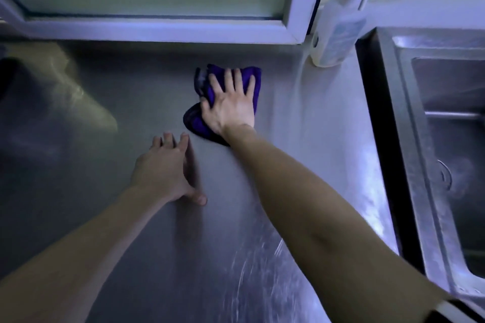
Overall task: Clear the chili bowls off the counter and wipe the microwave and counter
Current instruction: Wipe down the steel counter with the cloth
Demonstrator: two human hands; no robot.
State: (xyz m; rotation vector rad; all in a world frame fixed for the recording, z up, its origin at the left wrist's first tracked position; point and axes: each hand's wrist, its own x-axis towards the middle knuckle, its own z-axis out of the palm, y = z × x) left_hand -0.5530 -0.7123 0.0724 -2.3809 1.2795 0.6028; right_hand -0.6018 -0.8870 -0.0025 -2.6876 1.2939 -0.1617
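A crumpled purple cloth [202, 123] lies on the steel counter [131, 217] near the back wall. My right hand [231, 105] presses flat on top of it, fingers spread, palm down. My left hand [168, 170] rests on the bare counter in front of and to the left of the cloth, fingers apart, holding nothing. Wet streaks show on the counter to the right of my right forearm. No bowls and no microwave are in view.
A white spray bottle [338, 29] stands at the back right by the window frame [162, 30]. A steel sink [446, 126] sits along the right side. A dark blurred shape [10, 78] sits at the far left edge.
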